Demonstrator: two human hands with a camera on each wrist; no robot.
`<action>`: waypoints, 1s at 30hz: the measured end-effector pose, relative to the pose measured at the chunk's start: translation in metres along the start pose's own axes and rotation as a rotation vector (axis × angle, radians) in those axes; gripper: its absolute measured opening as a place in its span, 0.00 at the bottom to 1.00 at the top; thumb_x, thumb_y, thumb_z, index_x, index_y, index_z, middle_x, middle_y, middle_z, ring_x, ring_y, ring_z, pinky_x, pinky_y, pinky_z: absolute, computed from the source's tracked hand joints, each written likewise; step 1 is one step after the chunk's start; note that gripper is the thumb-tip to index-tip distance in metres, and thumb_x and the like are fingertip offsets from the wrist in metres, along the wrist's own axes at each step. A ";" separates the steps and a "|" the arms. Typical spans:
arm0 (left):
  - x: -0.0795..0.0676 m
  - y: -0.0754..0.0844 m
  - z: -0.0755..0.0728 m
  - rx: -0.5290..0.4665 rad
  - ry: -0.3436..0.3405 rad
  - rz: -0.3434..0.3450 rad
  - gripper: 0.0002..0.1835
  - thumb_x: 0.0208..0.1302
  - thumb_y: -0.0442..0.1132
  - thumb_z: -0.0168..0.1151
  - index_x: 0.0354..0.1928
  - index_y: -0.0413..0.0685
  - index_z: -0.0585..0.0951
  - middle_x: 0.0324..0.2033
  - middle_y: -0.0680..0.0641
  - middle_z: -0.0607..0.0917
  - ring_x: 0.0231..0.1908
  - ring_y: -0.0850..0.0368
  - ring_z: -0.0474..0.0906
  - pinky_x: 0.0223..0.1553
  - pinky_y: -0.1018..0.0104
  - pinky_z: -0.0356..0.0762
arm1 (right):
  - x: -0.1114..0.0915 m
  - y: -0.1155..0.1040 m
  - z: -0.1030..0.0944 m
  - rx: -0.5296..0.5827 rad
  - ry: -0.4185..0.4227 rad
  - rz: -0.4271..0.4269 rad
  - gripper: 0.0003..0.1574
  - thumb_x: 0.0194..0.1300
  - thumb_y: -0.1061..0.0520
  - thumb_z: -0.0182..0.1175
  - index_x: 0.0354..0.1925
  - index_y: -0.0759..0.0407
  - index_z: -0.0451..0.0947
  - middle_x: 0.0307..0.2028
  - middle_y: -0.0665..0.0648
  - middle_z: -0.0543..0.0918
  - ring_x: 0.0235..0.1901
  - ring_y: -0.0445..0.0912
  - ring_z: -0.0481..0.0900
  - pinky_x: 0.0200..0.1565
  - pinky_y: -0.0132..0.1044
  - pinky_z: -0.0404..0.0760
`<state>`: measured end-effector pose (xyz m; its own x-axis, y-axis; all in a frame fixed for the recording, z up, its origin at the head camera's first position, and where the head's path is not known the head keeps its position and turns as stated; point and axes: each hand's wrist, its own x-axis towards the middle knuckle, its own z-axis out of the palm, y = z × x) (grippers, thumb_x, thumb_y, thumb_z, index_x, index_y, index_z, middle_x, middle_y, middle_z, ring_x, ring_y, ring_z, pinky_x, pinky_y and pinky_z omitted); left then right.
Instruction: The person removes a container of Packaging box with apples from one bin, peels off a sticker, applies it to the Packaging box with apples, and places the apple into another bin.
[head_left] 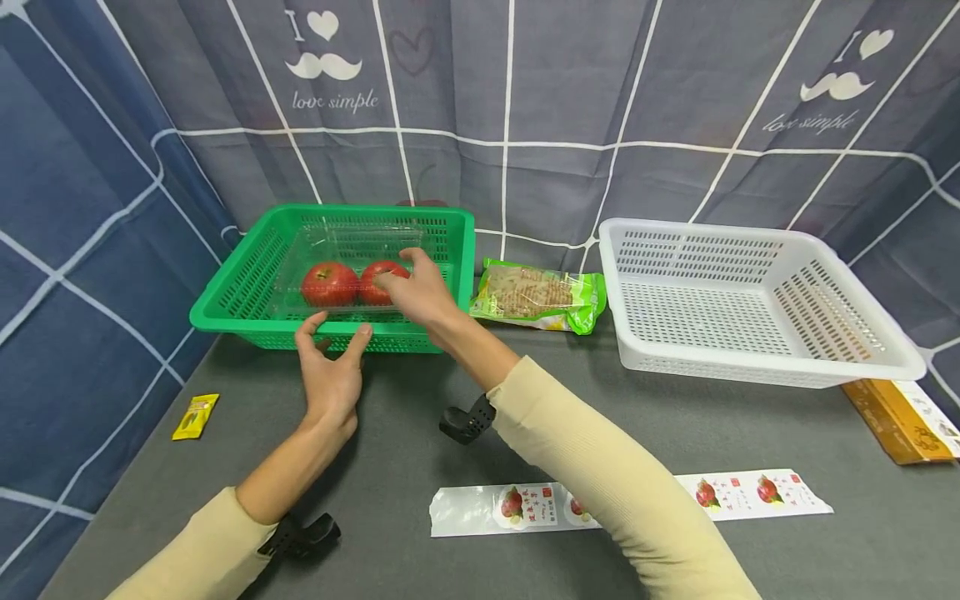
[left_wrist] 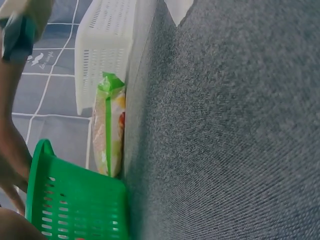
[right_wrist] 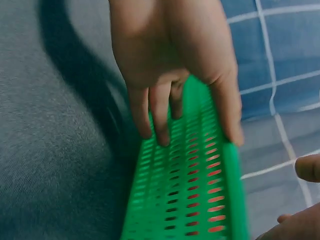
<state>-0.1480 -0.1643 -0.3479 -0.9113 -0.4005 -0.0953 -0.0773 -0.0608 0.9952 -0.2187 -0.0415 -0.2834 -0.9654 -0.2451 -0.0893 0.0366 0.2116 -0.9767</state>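
In the head view, a green basket stands at the back left. Two red apples lie in it within a clear plastic box. My right hand reaches over the basket's right part, thumb and fingers spread beside the right-hand apple, which its thumb overlaps. At the basket's front wall is my left hand, thumb and index finger apart close to the rim. Seen from the right wrist, fingers of that left hand extend along the perforated outer wall, with one digit at the rim.
A green-and-clear snack bag lies right of the green basket, then a white basket. An orange-brown box sits at the far right. Nearer lie a strip of fruit-printed stickers and a small yellow packet. Curtains hang behind.
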 end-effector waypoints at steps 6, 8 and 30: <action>0.002 -0.002 0.003 0.018 0.002 0.019 0.37 0.69 0.49 0.62 0.72 0.55 0.53 0.61 0.44 0.54 0.52 0.52 0.60 0.52 0.59 0.65 | 0.026 0.011 0.001 0.123 0.070 0.143 0.45 0.71 0.50 0.57 0.78 0.53 0.47 0.74 0.57 0.56 0.70 0.56 0.60 0.64 0.54 0.64; 0.002 -0.003 0.003 0.031 0.010 0.020 0.37 0.69 0.49 0.62 0.72 0.55 0.54 0.61 0.44 0.55 0.54 0.50 0.59 0.52 0.59 0.65 | 0.032 0.015 -0.002 0.145 0.077 0.182 0.46 0.71 0.49 0.57 0.78 0.52 0.46 0.75 0.57 0.54 0.70 0.56 0.58 0.66 0.56 0.62; -0.001 -0.005 -0.003 0.050 0.001 0.034 0.37 0.69 0.50 0.62 0.71 0.54 0.53 0.62 0.44 0.56 0.50 0.49 0.65 0.53 0.57 0.64 | 0.039 0.022 0.001 0.249 0.140 0.208 0.63 0.63 0.57 0.68 0.79 0.49 0.35 0.76 0.58 0.48 0.71 0.58 0.56 0.61 0.58 0.68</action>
<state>-0.1455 -0.1661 -0.3526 -0.9133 -0.4027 -0.0617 -0.0668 -0.0015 0.9978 -0.2556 -0.0472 -0.3084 -0.9560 -0.0848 -0.2809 0.2817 0.0019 -0.9595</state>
